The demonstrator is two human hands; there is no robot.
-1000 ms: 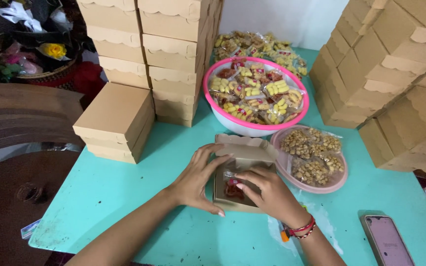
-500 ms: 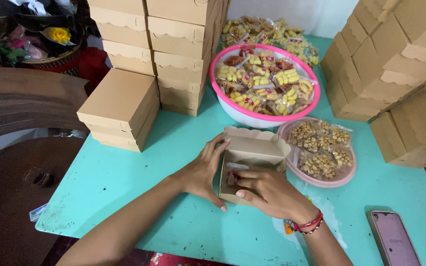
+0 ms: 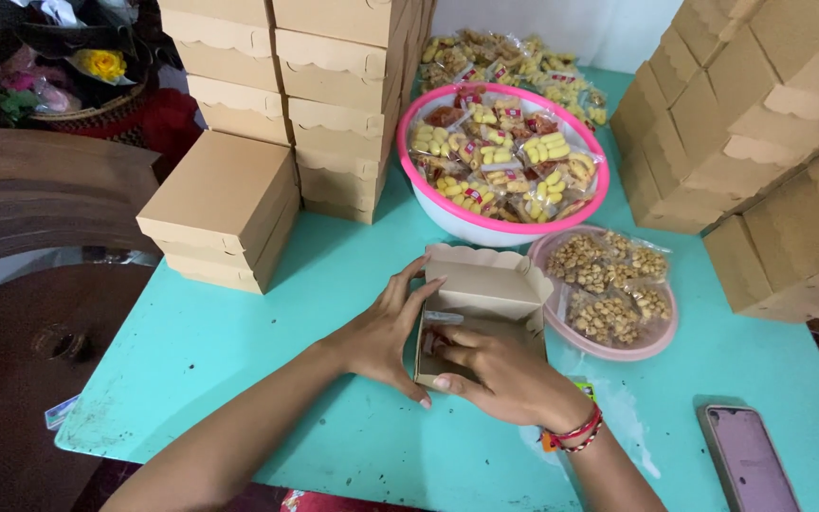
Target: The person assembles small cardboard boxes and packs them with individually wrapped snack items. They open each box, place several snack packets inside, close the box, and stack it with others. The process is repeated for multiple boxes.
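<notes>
A small open brown cardboard box (image 3: 487, 289) with a scalloped lid sits on the turquoise table (image 3: 239, 379) in front of me. My left hand (image 3: 383, 334) grips the box's left wall, fingers over the rim. My right hand (image 3: 500, 375), with red bracelets at the wrist, lies over the box's near part, its fingers inside on a clear snack packet (image 3: 440, 334) with red contents. Just behind the box stands a pink-rimmed bowl (image 3: 447, 220) full of wrapped snack packets. To its right is a pink plate (image 3: 618, 346) of bagged nut snacks.
Stacks of shut brown boxes stand at the back left (image 3: 225, 204), back centre (image 3: 343, 104) and right (image 3: 760, 123). A phone (image 3: 746, 460) lies at the table's near right corner. More snack packets (image 3: 504, 57) lie behind the bowl. A basket of flowers (image 3: 68, 66) is at far left.
The view has shifted slightly. My hands stay on the open box; my right hand's fingers have pushed a little deeper into it.
</notes>
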